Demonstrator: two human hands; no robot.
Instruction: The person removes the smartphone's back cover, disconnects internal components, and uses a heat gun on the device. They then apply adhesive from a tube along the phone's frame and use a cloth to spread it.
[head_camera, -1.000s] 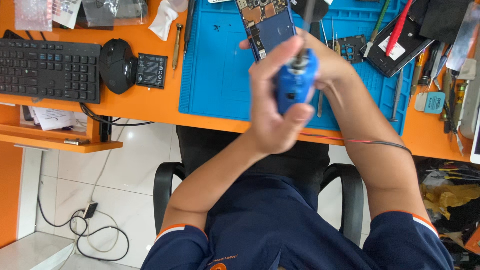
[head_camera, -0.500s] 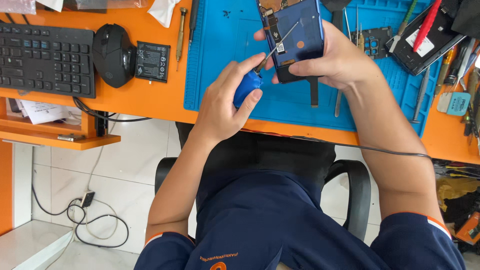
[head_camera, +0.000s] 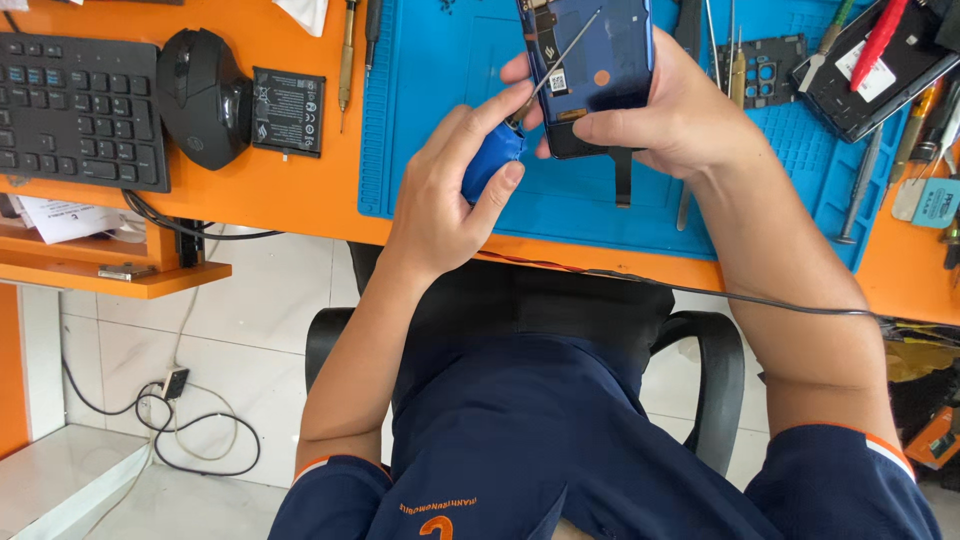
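We're mid-screw: left hand (head_camera: 445, 190) clamped round the blue screwdriver (head_camera: 495, 165), tip at 1 o'clock in the opened phone (head_camera: 590, 70), right hand (head_camera: 670, 115) wrapped tight on it; the next move calls for steady axial pressure.

Premises: a small electronics repair workshop, of the phone-servicing kind. Evidence follows. An orange workbench (head_camera: 300, 200) spans the upper frame, carrying a blue repair mat (head_camera: 440, 110) at upper centre. An opened phone (head_camera: 590, 70) with exposed internals sits above the mat, a blue-handled screwdriver (head_camera: 500, 155) applied to it. Precision screwdrivers and tweezers (head_camera: 715, 50) lie along the mat's top edge. A loose flat battery (head_camera: 288, 110) rests left of the mat, beside a black mouse (head_camera: 205, 95) and keyboard (head_camera: 80, 110) at upper left. A second dismantled handset (head_camera: 870, 80) occupies the upper right. Tiled floor with loose cables (head_camera: 190, 430) shows at lower left.
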